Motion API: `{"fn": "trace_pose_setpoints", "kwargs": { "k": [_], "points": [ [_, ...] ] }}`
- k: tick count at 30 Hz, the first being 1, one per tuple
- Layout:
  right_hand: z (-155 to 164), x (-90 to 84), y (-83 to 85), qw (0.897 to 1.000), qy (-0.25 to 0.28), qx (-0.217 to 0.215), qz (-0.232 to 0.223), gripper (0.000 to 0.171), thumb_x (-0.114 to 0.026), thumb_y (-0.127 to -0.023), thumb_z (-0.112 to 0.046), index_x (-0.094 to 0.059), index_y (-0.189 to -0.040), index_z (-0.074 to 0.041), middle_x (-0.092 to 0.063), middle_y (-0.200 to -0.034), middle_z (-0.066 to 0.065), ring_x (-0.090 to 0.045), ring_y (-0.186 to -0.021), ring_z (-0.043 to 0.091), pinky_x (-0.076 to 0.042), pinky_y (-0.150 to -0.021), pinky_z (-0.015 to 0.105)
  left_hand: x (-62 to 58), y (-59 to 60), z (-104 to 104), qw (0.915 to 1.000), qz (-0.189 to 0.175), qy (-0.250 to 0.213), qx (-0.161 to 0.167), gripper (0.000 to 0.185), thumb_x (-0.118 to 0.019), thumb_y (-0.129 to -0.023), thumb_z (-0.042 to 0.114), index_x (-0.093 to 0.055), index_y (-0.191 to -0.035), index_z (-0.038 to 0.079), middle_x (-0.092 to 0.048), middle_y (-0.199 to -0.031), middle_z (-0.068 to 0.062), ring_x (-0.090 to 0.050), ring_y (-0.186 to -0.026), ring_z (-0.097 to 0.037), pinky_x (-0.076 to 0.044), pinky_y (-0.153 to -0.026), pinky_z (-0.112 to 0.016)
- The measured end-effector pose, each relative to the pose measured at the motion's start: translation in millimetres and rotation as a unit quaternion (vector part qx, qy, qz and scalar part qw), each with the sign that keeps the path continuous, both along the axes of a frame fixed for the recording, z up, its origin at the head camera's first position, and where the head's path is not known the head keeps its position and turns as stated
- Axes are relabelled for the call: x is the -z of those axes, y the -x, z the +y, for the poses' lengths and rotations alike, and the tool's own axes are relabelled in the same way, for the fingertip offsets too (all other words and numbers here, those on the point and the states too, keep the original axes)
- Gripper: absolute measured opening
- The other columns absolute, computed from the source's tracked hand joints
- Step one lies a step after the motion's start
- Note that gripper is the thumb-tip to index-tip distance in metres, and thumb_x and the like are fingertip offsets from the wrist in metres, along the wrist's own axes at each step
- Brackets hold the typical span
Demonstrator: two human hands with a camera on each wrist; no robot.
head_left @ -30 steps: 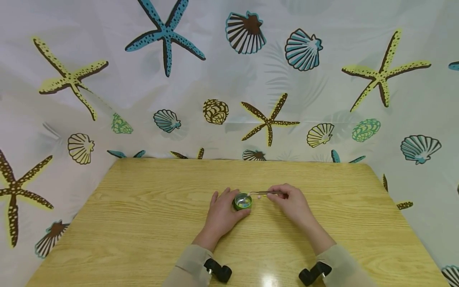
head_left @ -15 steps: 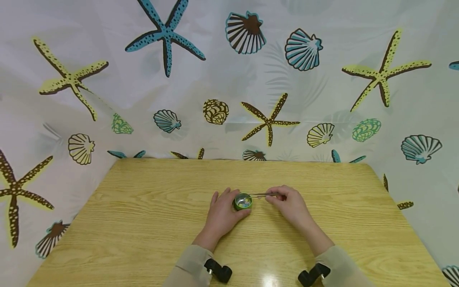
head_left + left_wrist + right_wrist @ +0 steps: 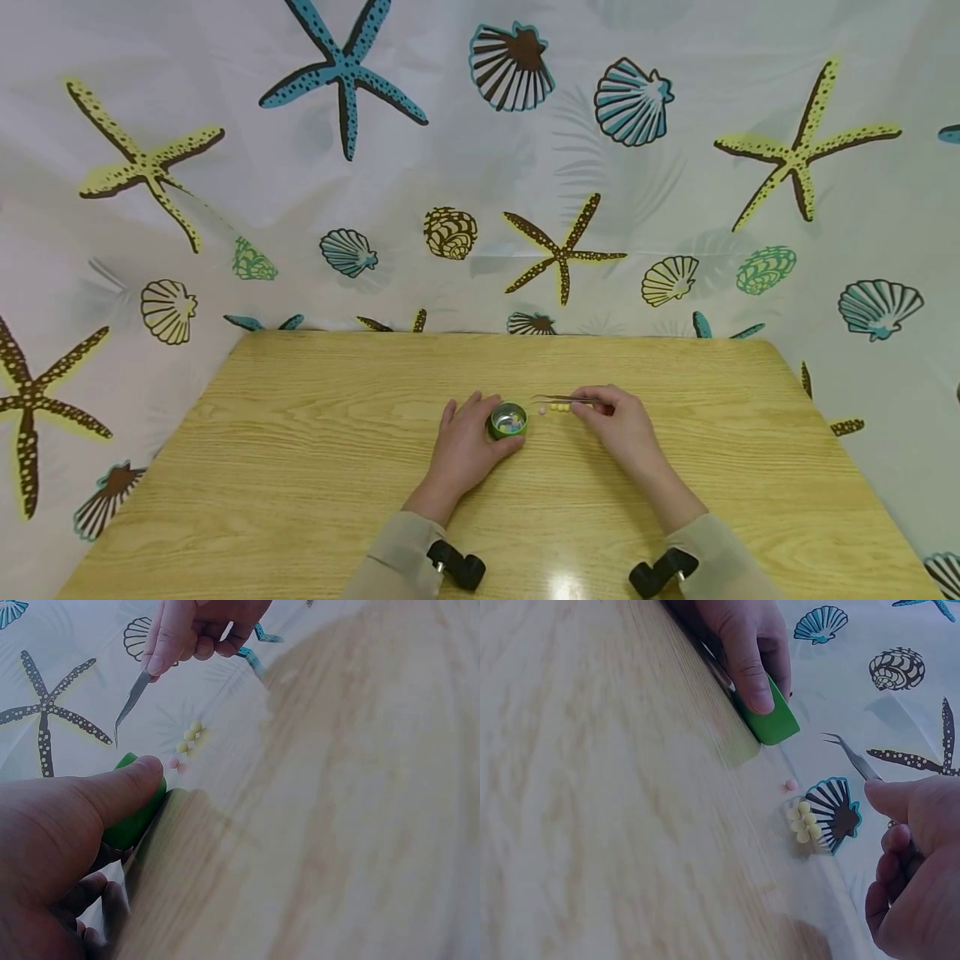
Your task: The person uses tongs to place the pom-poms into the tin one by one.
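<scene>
My left hand [image 3: 472,446] holds a small green round tin [image 3: 509,421] on the table, thumb on the near side and fingers on the far side. Several small pale, yellow and bluish pieces lie inside it. My right hand [image 3: 617,421] pinches metal tweezers [image 3: 562,398] with bent tips. In the right wrist view the tweezer tips [image 3: 831,739] stand slightly apart with nothing between them. Below the tweezers, right of the tin, lie one pink bead [image 3: 542,411] and several yellow beads [image 3: 561,407] in a row, partly behind my right fingers.
The wood-grain table [image 3: 315,467] stretches around both hands. A pale curtain [image 3: 420,150] printed with starfish and shells hangs behind and beside it. A black mount [image 3: 457,567] sits at each sleeve cuff.
The tweezers moved to the tin, a small pale piece at their tips one second ago, then drew back right with bare tips. My left hand and the tin stayed in place.
</scene>
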State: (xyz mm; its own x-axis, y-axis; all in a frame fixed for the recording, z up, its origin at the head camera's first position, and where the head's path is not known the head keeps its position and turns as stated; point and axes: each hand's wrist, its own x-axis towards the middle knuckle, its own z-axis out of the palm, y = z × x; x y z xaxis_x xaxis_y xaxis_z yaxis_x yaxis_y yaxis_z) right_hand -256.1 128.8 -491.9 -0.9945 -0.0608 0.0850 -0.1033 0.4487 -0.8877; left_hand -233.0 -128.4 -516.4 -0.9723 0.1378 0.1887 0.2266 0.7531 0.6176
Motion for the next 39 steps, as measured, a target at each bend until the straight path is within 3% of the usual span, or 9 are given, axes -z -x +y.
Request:
{"fn": "trace_pose_setpoints", "kwargs": {
  "k": [17,39],
  "points": [
    [11.1,11.1,7.4,1.0,-0.013,0.012,-0.017,0.02,-0.082,-0.104,-0.02,-0.084,-0.12,-0.009,-0.06,-0.091,0.004,-0.049,-0.082,0.021,-0.039,-0.064,0.029,1.0,0.8,0.3,1.0,-0.007,-0.001,-0.002,0.074,-0.091,-0.095,0.039,-0.063,-0.153,0.003,-0.062,-0.156,-0.018,-0.043,-0.158,-0.038,-0.012,-0.135,-0.06],
    [14.2,19.4,12.6,0.999,-0.031,0.001,-0.02,0.02,-0.08,-0.105,-0.022,-0.084,-0.121,-0.011,-0.065,-0.096,0.004,-0.051,-0.085,0.021,-0.043,-0.073,0.034,0.6,-1.2,-0.2,0.9999,-0.008,-0.012,0.005,0.072,-0.091,-0.095,0.037,-0.064,-0.151,0.001,-0.062,-0.156,-0.019,-0.043,-0.158,-0.04,-0.012,-0.135,-0.061]
  ]
}}
